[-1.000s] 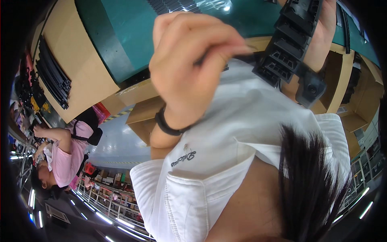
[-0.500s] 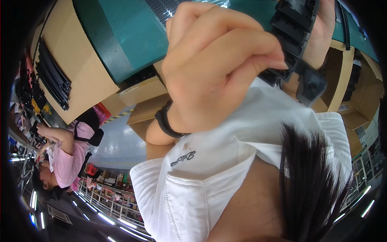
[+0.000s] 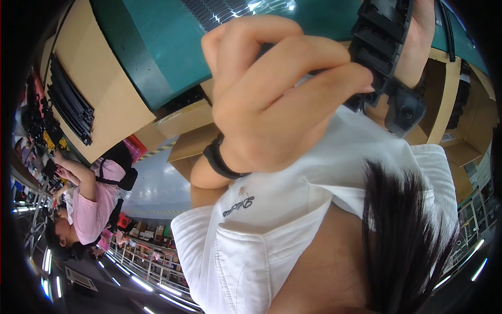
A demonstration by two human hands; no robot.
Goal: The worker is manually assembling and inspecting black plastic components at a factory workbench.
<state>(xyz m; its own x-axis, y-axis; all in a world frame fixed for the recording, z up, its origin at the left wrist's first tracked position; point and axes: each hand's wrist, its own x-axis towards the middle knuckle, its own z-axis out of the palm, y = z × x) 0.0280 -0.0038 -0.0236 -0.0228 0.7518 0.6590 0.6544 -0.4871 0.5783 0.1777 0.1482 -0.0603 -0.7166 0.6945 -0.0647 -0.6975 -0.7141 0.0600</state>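
At the upper right is a black plastic part (image 3: 379, 36) with a row of ribbed, open compartments and a lower end block that has a round hole. My right hand (image 3: 422, 31) is behind it, closed around its far side, and most of those fingers are hidden. In front, my left hand (image 3: 277, 99), with a black band at the wrist, has its fingers curled together. Its fingertips touch the lower compartments of the part. Whatever those fingertips may pinch is hidden by the fingers.
Behind the hands lies a green work surface (image 3: 157, 47) with a stack of dark strips (image 3: 209, 13). Black strips (image 3: 70, 102) rest on cardboard at the left. Cardboard boxes (image 3: 460, 141) stand at the right, and another person (image 3: 94, 209) in pink works at the far left.
My left hand has shifted slightly left and its bent fingers have straightened a little, with the fingertips still at the part. The black part and my right hand have hardly moved.
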